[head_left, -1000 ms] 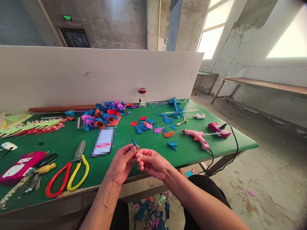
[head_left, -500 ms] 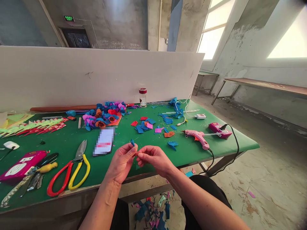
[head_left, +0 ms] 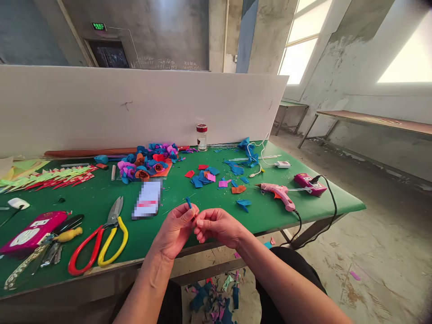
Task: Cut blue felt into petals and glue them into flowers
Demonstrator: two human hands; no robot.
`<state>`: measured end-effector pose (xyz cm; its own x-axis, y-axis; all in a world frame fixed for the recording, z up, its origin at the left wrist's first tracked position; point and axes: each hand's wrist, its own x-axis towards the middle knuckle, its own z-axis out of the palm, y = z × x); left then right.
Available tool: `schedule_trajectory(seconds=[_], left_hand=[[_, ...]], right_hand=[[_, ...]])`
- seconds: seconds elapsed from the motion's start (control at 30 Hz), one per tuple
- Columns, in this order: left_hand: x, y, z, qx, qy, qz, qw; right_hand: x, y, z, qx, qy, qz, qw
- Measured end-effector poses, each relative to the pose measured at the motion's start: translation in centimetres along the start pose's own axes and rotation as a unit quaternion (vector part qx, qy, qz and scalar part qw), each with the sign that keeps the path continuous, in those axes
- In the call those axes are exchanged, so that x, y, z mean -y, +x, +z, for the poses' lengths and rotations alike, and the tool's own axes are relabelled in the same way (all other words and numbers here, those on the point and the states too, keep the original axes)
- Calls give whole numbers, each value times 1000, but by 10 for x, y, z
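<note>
A small rolled piece of blue crepe paper [head_left: 188,202] sticks up from the pinched thumb and fingers of my left hand [head_left: 176,227]. My right hand [head_left: 218,226] is close beside it, fingertips pressed together at the lower end of the piece; what they grip, if anything, is hidden. Beyond my hands lie cut blue paper pieces [head_left: 201,179], a pink piece [head_left: 223,183] and an orange piece [head_left: 238,189]. Finished paper flowers [head_left: 141,173] in blue, purple and orange are heaped at the back left of the hands.
Scissors [head_left: 115,211] with red and yellow handles and a phone [head_left: 147,200] lie on the left. A pink glue gun [head_left: 278,193], its cord hanging over the edge, rests on the right beside a magenta power box [head_left: 308,183]. A red-lidded jar [head_left: 201,137] stands behind.
Both hands have shifted very slightly right. More of the blue paper piece now shows above the left fingers, and the right fingers have curled a little more.
</note>
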<state>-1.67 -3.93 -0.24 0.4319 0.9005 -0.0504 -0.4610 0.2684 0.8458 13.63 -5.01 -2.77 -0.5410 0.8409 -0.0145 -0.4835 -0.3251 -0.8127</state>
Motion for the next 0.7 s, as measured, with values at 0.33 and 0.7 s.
schedule_trajectory(seconds=[0.33,0.7], left_hand=[[3,8,-10,-71,10,26,997],[3,10,-15,-179,84,102,975]], right_hand=[[-9,9,2,-53,37,-24,998],[-4,12,-1,-89,77,-46,992]])
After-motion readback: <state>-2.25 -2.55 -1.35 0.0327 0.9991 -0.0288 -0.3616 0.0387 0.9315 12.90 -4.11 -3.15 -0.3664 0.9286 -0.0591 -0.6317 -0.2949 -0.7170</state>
